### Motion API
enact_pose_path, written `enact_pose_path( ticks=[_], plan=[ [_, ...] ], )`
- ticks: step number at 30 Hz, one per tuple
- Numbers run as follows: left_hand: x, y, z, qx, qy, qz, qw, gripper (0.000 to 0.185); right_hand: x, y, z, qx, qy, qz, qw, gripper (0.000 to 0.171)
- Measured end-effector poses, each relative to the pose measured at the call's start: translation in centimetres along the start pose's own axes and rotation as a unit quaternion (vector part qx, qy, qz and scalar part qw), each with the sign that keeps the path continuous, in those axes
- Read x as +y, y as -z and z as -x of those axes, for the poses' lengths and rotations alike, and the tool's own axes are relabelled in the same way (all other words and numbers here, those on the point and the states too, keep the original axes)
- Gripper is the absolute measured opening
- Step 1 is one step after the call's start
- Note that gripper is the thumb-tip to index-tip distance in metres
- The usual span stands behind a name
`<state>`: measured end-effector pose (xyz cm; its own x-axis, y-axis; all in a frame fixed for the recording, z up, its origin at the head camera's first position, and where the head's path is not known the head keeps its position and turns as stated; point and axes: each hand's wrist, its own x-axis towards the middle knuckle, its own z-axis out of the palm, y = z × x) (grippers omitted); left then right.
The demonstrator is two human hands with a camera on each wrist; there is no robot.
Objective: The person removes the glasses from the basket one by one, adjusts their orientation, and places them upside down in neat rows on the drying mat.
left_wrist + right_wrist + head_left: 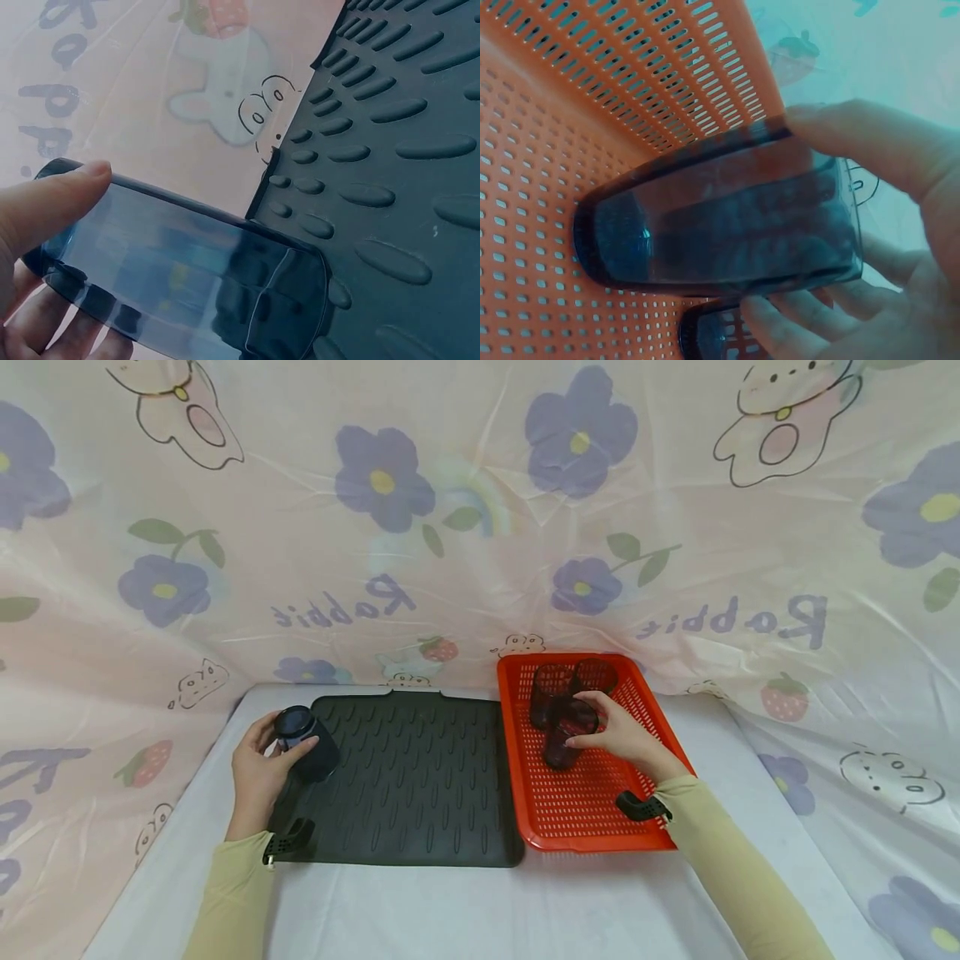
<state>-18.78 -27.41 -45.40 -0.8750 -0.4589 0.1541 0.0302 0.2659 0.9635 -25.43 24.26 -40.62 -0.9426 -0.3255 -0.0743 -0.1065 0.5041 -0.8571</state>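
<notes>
My left hand (262,760) grips a dark translucent tumbler (306,743) at its rim, over the left edge of the black ribbed mat (420,777). In the left wrist view the tumbler (187,277) lies tilted with its base near the mat (390,150), my thumb (45,202) on its rim. My right hand (622,735) holds another dark tumbler (568,731) by its rim inside the red perforated basket (600,802). In the right wrist view that tumbler (727,217) is between thumb (870,142) and fingers above the basket floor (532,150).
Two more dark tumblers (573,681) stand at the far end of the basket. A second tumbler's rim (712,334) shows below the held one. White table cover (450,910) in front, flowered plastic sheet (465,527) walls behind and on both sides.
</notes>
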Motion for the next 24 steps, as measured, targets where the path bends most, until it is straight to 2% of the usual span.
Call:
enact_pose_path(
  ticks=[9,24],
  plan=[
    [0.11,0.14,0.12,-0.002,-0.001,-0.011,0.9999,0.076,-0.01,-0.02,0.20,0.014,0.005,0.054,0.998,0.087],
    [0.03,0.11,0.20,-0.001,-0.009,-0.021,0.9997,0.077,-0.30,0.01,0.71,0.030,-0.001,0.077,0.997,0.088]
  ],
)
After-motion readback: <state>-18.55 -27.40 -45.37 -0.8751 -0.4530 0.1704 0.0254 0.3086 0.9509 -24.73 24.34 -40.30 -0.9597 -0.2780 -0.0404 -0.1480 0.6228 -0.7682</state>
